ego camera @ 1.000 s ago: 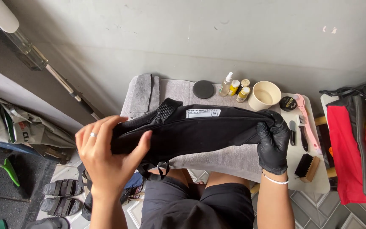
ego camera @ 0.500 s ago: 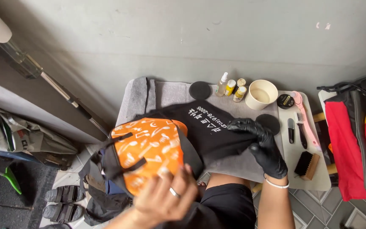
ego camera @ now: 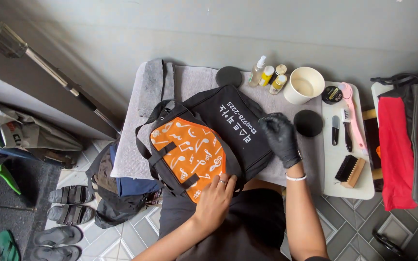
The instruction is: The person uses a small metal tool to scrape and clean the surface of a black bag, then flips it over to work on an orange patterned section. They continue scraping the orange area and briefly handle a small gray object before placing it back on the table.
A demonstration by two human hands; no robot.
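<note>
Bag [ego camera: 204, 140]: black, with an orange front panel bearing white music-note shapes. It lies flat on a grey towel [ego camera: 189, 79] covering the small table, directly in front of the person.

Left hand [ego camera: 215, 198]: bare, ring on one finger, fingers curled over the bag's near edge, gripping it.

Right hand [ego camera: 280, 137]: in a black glove, fingers bent, pressing on the bag's black panel; whether it pinches the fabric cannot be determined.

Beside the glove: a black round sponge [ego camera: 308, 123]. Beyond the bag: small bottles [ego camera: 267, 75] and a white cup [ego camera: 304, 85]. Further right, a white tray [ego camera: 347, 188] carries brushes [ego camera: 350, 170].
</note>
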